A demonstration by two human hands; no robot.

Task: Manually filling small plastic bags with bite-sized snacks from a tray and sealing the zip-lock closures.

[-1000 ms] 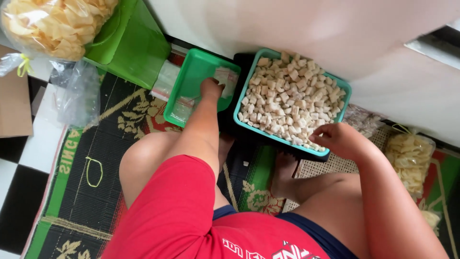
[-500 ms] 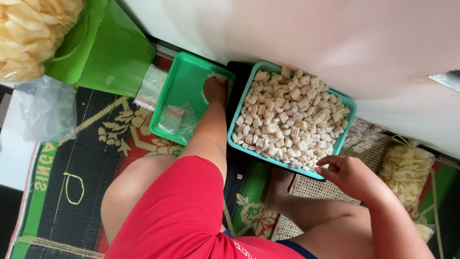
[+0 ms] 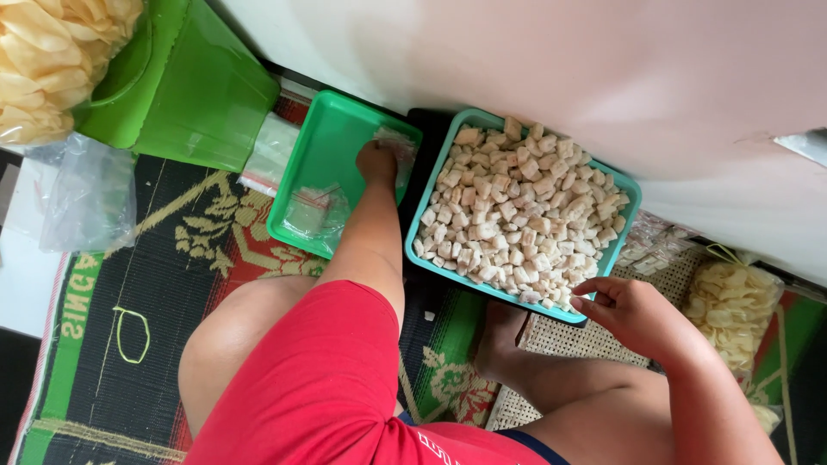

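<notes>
left hand [image 3: 376, 161]: reaches into the green tray [image 3: 320, 164], at its edge nearest the teal tray; the fingers are curled down onto a small clear plastic bag [image 3: 394, 143], pinching it against the tray floor.
right hand [image 3: 627, 310]: at the near corner of the teal tray [image 3: 428, 207], fingertips [image 3: 579, 301] just touching the rim and the outermost pieces; fingers bent and loosely pinched, whether a piece is held between them i cannot tell.
teal tray: the landmark; it sits on the floor mat against the pale wall [image 3: 551, 60] and is filled edge to edge with pale beige cube-shaped snack pieces [image 3: 521, 215].
green tray: just beside the teal tray, on the left hand's side, a dark gap between the two; more clear bags [image 3: 314, 207] lie flat in its near end.
green plastic bin [image 3: 185, 82]: beyond the green tray, away from the teal tray, tilted.
large bag of yellow crackers [image 3: 47, 56]: past the green bin, far from the teal tray, at the corner of the view.
loose clear plastic bag [image 3: 86, 198]: on the floor, well apart from the teal tray, below the cracker bag.
packed cracker bag [image 3: 732, 319]: on the other side of the teal tray, near the right hand, on a woven mat [image 3: 560, 340].
patterned floor mat [image 3: 138, 301]: under both trays, in green, red and black.
person: seated on the mat, red sleeve [image 3: 327, 379], bare knee [image 3: 233, 336] near the green tray.
</notes>
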